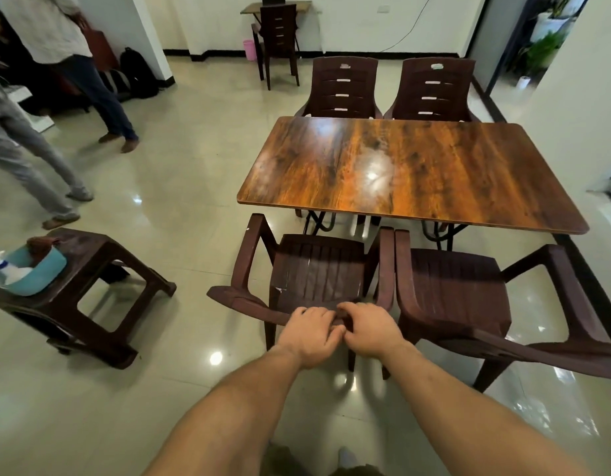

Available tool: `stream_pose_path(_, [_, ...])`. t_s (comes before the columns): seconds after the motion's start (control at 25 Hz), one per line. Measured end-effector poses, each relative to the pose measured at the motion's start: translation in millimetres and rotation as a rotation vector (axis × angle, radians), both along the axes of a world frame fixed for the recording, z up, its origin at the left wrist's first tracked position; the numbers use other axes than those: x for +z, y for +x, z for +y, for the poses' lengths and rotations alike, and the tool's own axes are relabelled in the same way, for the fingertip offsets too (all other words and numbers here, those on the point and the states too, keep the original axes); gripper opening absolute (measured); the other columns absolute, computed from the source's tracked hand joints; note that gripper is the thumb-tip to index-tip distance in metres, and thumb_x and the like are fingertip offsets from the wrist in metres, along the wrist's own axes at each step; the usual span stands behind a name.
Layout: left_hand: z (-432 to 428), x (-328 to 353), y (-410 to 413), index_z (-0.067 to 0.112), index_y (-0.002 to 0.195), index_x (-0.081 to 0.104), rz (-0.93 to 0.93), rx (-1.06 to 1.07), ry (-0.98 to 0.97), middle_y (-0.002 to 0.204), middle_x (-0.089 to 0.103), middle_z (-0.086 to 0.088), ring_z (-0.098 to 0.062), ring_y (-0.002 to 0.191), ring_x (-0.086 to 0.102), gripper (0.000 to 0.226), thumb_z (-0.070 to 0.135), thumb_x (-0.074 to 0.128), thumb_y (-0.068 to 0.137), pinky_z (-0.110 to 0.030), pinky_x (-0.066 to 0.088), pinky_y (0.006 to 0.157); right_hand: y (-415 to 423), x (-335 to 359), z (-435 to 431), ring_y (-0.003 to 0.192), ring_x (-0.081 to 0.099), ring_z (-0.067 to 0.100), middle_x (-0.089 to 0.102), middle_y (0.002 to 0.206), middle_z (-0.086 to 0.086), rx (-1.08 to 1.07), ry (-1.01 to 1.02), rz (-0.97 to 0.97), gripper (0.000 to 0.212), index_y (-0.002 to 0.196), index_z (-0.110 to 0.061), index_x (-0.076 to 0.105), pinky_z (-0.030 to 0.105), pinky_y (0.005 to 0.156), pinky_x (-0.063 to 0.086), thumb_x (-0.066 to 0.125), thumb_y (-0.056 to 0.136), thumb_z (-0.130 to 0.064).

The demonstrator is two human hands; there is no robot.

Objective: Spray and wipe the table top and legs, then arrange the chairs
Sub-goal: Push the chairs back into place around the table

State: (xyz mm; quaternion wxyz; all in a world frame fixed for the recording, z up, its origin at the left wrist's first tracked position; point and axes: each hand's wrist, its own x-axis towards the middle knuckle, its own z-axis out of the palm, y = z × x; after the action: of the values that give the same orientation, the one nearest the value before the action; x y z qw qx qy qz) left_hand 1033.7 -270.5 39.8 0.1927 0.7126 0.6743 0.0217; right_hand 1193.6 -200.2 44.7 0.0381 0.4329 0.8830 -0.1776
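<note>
- Glossy beige floor tiles [180, 166] are stretching across a white-walled room and catching the ceiling lights.
- Right of centre, a wood-grain desk [417, 173] is standing on dark folding legs, its top shining with glare.
- Along its far edge, the far-left chair [343, 87] and the far-right chair [434, 87], both brown plastic armchairs, are sitting side by side and tucked close.
- Along the near edge, the near-right chair [455, 290] is facing the desk, its seat just short of the top.
- Just beside it, armrest to armrest, the near-left chair [317, 269] is facing the desk too.
- At the left edge, two people [66, 46] are standing on the tiles, well apart from the desk.
- A brown plastic stool [91, 255] is standing at the lower left.
- Against the back wall, another dark chair [278, 36] is sitting at a small table.
- On the stool, a teal basin [39, 280] is holding a spray bottle [1, 269] and a reddish cloth [39, 247].
- The left hand [309, 333] is gripping the top of the near-left chair's backrest, fingers curling over the edge.
- Right next to it, thumbs almost meeting, the right hand [369, 329] is gripping the same backrest.
</note>
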Motion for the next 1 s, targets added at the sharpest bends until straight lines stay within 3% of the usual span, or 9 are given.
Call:
stream_pose_path(0.08, [10.1, 10.7, 15.2, 0.017, 0.12, 0.061, -0.052, -0.024, -0.035, 0.119, 0.066, -0.007, -0.027, 0.11, 0.061, 0.045, 0.05, 0.037, 0.103, -0.044, 0.044, 0.096, 23.1, 9.2, 6.3, 0.128, 0.053, 0.017, 0.059, 0.138, -0.002, -0.059, -0.154, 0.231, 0.06, 0.143, -0.022, 0.051, 0.032, 0.11, 0.041, 0.062, 0.085, -0.033])
stream_pose_path(0.16, [21.9, 17.2, 32.5, 0.015, 0.12, 0.059, -0.035, -0.063, -0.102, 0.119, 0.065, -0.009, -0.03, 0.106, 0.063, 0.043, 0.051, 0.044, 0.1, -0.044, 0.049, 0.092, 59.5, 10.0, 10.3, 0.128, 0.052, 0.015, 0.059, 0.135, -0.003, -0.161, -0.067, 0.321, 0.057, 0.14, -0.02, 0.054, 0.03, 0.11, 0.04, 0.063, 0.084, -0.028])
stream_pose_path(0.2, [26.5, 17.8, 40.5, 0.015, 0.12, 0.058, -0.003, -0.068, -0.13, 0.12, 0.065, -0.009, -0.031, 0.107, 0.064, 0.042, 0.049, 0.049, 0.098, -0.044, 0.051, 0.093, 81.2, 7.5, 13.8, 0.125, 0.053, 0.016, 0.06, 0.131, -0.003, -0.211, 0.062, 0.287, 0.054, 0.135, -0.02, 0.057, 0.032, 0.11, 0.04, 0.062, 0.082, -0.029])
stream_pose_path(0.28, [33.9, 15.5, 53.5, 0.015, 0.122, 0.056, 0.071, -0.004, -0.15, 0.122, 0.065, -0.009, -0.033, 0.11, 0.065, 0.035, 0.036, 0.056, 0.095, -0.045, 0.052, 0.096, 124.5, 3.1, 18.5, 0.126, 0.051, 0.018, 0.059, 0.129, -0.002, -0.328, 0.253, 0.034, 0.054, 0.13, -0.022, 0.058, 0.038, 0.112, 0.037, 0.064, 0.078, -0.034])
stream_pose_path(0.36, [37.5, 13.0, 63.3, 0.016, 0.124, 0.057, 0.145, 0.09, -0.156, 0.123, 0.067, -0.009, -0.033, 0.112, 0.066, 0.031, 0.021, 0.057, 0.094, -0.043, 0.051, 0.097, 161.7, 1.2, 19.4, 0.13, 0.047, 0.021, 0.057, 0.132, 0.0, -0.514, 0.203, -0.174, 0.056, 0.131, -0.024, 0.055, 0.041, 0.115, 0.03, 0.067, 0.078, -0.037])
stream_pose_path(0.44, [40.8, 13.0, 70.0, 0.016, 0.125, 0.06, 0.217, 0.144, -0.148, 0.123, 0.068, -0.01, -0.033, 0.113, 0.066, 0.03, 0.014, 0.055, 0.096, -0.042, 0.049, 0.098, 182.0, -2.1, 20.9, 0.121, 0.055, 0.021, 0.063, 0.124, -0.002, -0.611, 0.117, -0.266, 0.044, 0.124, -0.028, 0.057, 0.038, 0.113, 0.033, 0.064, 0.081, -0.032])
stream_pose_path(0.68, [38.6, 5.3, 68.3, 0.023, 0.118, 0.063, 0.163, 0.159, -0.086, 0.112, 0.071, -0.003, -0.026, 0.105, 0.067, 0.027, 0.011, 0.049, 0.098, -0.041, 0.049, 0.096, 174.8, -4.3, 32.2, 0.112, 0.06, 0.015, 0.07, 0.109, -0.009, -0.744, 0.12, -0.161, 0.041, 0.124, -0.038, 0.065, 0.037, 0.116, 0.025, 0.055, 0.089, -0.021])
stream_pose_path(1.0, [30.7, 2.8, 65.8, 0.024, 0.118, 0.064, 0.151, 0.134, -0.086, 0.112, 0.073, -0.003, -0.028, 0.102, 0.07, 0.027, 0.015, 0.051, 0.096, -0.042, 0.053, 0.091, 172.9, -9.9, 23.5, 0.136, 0.044, 0.014, 0.062, 0.133, -0.004, -0.667, 0.179, -0.083, 0.044, 0.131, -0.032, 0.063, 0.04, 0.124, 0.013, 0.057, 0.09, -0.017])
